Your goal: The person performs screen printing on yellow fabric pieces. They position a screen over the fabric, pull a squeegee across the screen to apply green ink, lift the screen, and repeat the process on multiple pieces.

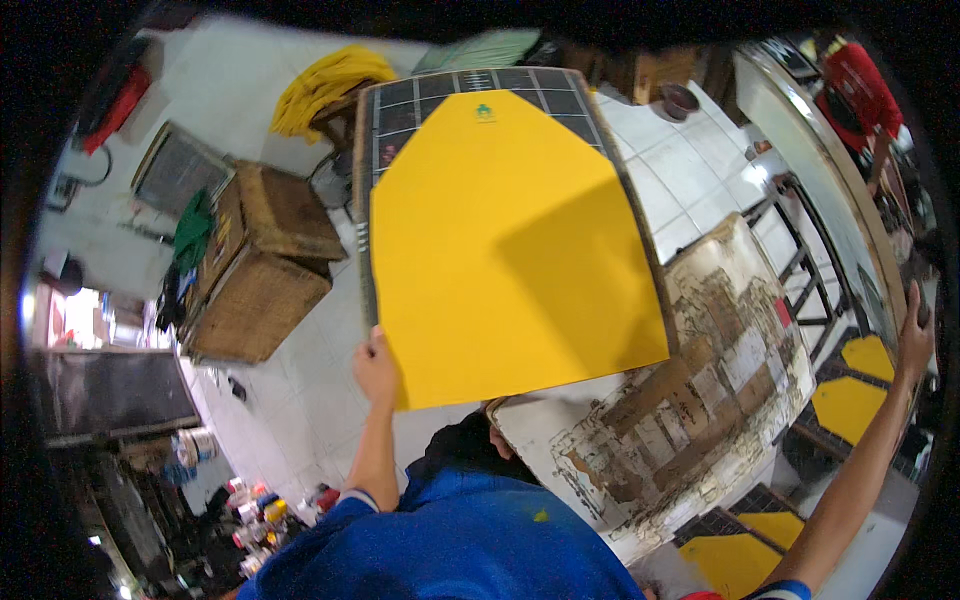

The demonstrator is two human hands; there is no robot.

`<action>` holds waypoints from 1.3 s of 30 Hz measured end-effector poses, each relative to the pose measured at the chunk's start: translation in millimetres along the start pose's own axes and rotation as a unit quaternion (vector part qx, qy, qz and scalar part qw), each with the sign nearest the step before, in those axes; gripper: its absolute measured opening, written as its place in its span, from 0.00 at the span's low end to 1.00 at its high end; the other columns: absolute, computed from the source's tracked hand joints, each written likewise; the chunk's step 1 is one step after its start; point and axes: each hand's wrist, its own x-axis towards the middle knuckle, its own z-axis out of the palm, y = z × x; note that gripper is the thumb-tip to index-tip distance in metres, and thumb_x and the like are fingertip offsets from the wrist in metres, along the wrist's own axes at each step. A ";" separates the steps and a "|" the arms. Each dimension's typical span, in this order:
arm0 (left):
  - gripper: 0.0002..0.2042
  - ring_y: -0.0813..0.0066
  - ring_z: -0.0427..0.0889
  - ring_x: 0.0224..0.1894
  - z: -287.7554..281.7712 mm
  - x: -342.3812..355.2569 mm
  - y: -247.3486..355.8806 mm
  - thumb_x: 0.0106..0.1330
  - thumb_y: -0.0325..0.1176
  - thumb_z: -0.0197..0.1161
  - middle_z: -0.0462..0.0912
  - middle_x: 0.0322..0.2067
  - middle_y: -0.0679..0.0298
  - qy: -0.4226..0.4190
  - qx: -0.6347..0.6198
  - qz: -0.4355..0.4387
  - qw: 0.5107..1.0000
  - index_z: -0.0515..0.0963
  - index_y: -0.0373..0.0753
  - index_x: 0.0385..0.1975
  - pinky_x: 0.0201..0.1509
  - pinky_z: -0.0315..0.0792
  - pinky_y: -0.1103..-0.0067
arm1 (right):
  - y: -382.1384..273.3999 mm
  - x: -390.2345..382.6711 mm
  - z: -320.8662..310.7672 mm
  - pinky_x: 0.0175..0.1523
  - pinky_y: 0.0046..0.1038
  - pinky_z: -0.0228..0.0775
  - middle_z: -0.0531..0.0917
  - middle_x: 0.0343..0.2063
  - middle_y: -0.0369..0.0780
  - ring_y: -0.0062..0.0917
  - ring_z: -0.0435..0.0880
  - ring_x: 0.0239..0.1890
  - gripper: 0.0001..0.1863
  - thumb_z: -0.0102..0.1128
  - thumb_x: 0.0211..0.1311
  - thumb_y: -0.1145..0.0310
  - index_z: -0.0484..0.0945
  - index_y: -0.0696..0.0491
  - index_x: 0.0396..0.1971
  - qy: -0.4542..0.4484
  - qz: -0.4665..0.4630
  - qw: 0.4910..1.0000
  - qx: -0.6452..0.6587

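Note:
A yellow fabric panel (pixel 480 270) with cut-off upper corners and a small green print lies flat on a dark board (pixel 420 103) marked with white grid lines. My left hand (pixel 378 372) grips the near left corner of this board, thumb on top. Far out to the right, my right hand (pixel 914 335) is raised beside a long pale-topped table (pixel 835 140). Its fingers look closed around something dark at the picture's rim, too dim to name. A shadow falls across the right half of the yellow panel.
A worn, peeling white table (pixel 700 400) stands right of the board. More yellow panels on boards (pixel 850 405) lie at the lower right. Wooden boxes (pixel 265 260) stand left, yellow cloth (pixel 330 85) behind them. Several small bottles (pixel 262 515) sit at the lower left.

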 end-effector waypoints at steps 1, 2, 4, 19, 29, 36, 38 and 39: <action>0.32 0.55 0.78 0.30 -16.0 1.8 4.2 0.74 0.59 0.58 0.79 0.25 0.47 0.037 0.011 0.050 0.998 0.76 0.29 0.25 0.37 0.69 0.58 | -7.9 -3.6 -3.4 0.57 0.37 0.76 0.88 0.49 0.46 0.39 0.87 0.53 0.35 0.56 0.70 0.34 0.84 0.50 0.58 0.038 0.020 0.999 -0.033; 0.31 0.57 0.76 0.29 -36.1 9.6 9.2 0.74 0.58 0.59 0.77 0.23 0.49 0.016 0.003 0.043 0.999 0.75 0.29 0.25 0.36 0.68 0.59 | -17.1 -7.3 -6.3 0.56 0.38 0.76 0.89 0.46 0.45 0.40 0.88 0.51 0.37 0.58 0.67 0.31 0.85 0.50 0.56 0.062 0.038 0.994 -0.080; 0.30 0.61 0.71 0.26 -80.1 30.0 17.1 0.75 0.55 0.60 0.74 0.20 0.53 0.036 0.007 0.134 0.990 0.73 0.29 0.23 0.33 0.66 0.62 | -35.3 -16.9 -12.7 0.55 0.38 0.77 0.90 0.46 0.46 0.41 0.88 0.51 0.38 0.58 0.64 0.28 0.87 0.49 0.53 0.047 0.061 0.994 -0.080; 0.21 0.59 0.77 0.23 43.2 -74.5 61.1 0.65 0.47 0.73 0.82 0.23 0.51 -0.324 0.013 0.280 0.904 0.78 0.32 0.31 0.31 0.72 0.64 | -47.1 -50.7 -18.5 0.47 0.44 0.76 0.87 0.35 0.48 0.46 0.87 0.42 0.33 0.65 0.57 0.32 0.85 0.53 0.36 0.078 0.067 0.995 -0.015; 0.34 0.35 0.85 0.46 45.3 -112.4 105.5 0.58 0.47 0.79 0.86 0.41 0.37 -0.563 0.150 0.414 0.700 0.66 0.33 0.53 0.48 0.78 0.53 | -128.3 -60.0 -67.0 0.48 0.43 0.77 0.88 0.36 0.51 0.45 0.88 0.42 0.35 0.64 0.58 0.32 0.86 0.55 0.38 0.078 0.086 0.993 0.032; 0.33 0.34 0.85 0.42 44.4 -125.3 104.1 0.58 0.49 0.79 0.86 0.37 0.38 -0.557 0.186 0.397 0.705 0.65 0.34 0.50 0.44 0.79 0.54 | -116.1 -39.6 -59.8 0.47 0.42 0.77 0.89 0.36 0.51 0.44 0.89 0.42 0.38 0.63 0.56 0.30 0.86 0.56 0.38 0.071 0.100 0.992 0.020; 0.33 0.34 0.86 0.41 41.1 -129.9 104.4 0.58 0.48 0.79 0.86 0.36 0.38 -0.561 0.171 0.391 0.709 0.65 0.35 0.49 0.43 0.79 0.54 | -115.5 -35.5 -58.9 0.46 0.42 0.77 0.89 0.35 0.51 0.44 0.89 0.41 0.38 0.63 0.56 0.29 0.86 0.56 0.38 0.069 0.099 0.992 0.021; 0.32 0.35 0.86 0.41 38.9 -132.0 105.4 0.58 0.48 0.79 0.86 0.36 0.38 -0.555 0.188 0.389 0.711 0.65 0.35 0.49 0.43 0.79 0.54 | -114.7 -34.2 -58.6 0.46 0.42 0.77 0.89 0.35 0.50 0.43 0.89 0.41 0.38 0.63 0.56 0.29 0.86 0.55 0.38 0.070 0.094 0.993 0.024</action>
